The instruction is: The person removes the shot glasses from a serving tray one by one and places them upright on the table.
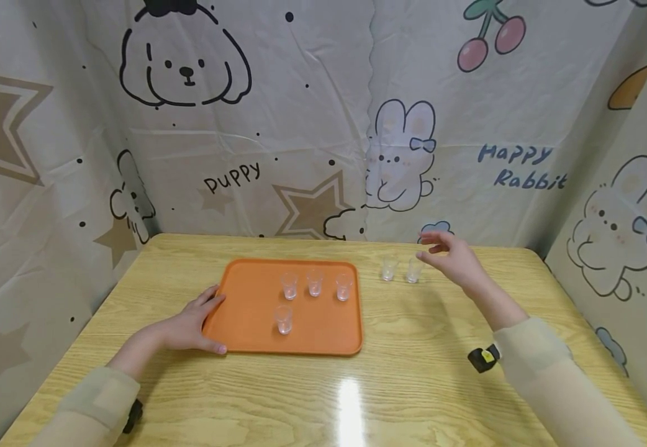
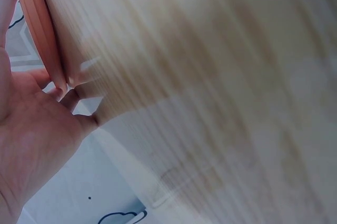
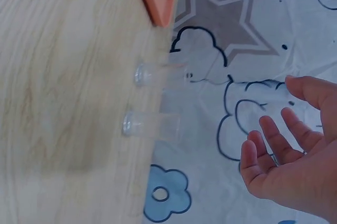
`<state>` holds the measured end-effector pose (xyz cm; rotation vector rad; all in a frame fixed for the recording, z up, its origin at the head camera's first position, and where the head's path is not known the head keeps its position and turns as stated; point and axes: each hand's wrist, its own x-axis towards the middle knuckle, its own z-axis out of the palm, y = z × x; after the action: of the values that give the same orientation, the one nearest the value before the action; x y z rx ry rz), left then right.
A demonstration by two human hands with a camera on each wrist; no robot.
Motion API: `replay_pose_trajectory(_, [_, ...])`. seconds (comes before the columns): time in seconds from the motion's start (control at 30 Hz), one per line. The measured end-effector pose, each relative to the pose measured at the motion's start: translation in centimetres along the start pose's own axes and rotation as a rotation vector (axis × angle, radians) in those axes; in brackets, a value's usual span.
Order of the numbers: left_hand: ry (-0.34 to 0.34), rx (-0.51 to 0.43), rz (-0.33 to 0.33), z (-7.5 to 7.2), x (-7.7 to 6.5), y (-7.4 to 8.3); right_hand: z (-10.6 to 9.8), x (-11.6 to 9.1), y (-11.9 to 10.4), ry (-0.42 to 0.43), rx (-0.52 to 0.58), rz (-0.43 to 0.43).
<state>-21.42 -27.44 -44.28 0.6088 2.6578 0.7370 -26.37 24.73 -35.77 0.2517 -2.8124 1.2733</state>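
Observation:
An orange tray (image 1: pixel 251 338) lies on the wooden table, with my left hand (image 1: pixel 189 326) at its left end. That hand grips the tray's corner, thumb at the front edge and fingers along the left side; the left wrist view shows the tray's rim (image 2: pixel 39 24) between thumb and fingers. Several small clear glasses stand upright on the tray, one (image 1: pixel 284 320) nearer the front. Right of the tray stand two more, a left glass (image 1: pixel 389 270) and a right glass (image 1: pixel 413 272). My right hand (image 1: pixel 454 261) hovers by the right one, holding nothing, fingers loosely bent and apart.
The table (image 1: pixel 279 397) reaches back to a white printed curtain (image 1: pixel 312 124), which also hangs on both sides. In the right wrist view, the two loose glasses stand close to the table's back edge.

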Motion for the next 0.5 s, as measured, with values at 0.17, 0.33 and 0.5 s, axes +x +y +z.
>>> replay_pose_trajectory(0.17, [-0.001, -0.006, -0.001, 0.2, 0.1, -0.2, -0.1, -0.6, -1.8, 0.008, 0.016, -0.028])
replay_pose_trajectory(0.33, [0.0, -0.009, -0.003, 0.2, 0.0, -0.1, 0.2, -1.2, -3.5, 0.021, 0.041, -0.057])
replay_pose_trajectory(0.5, [-0.002, -0.014, -0.001, 0.0, 0.0, 0.1, 0.8, -1.8, -5.0, 0.02, 0.085, -0.08])
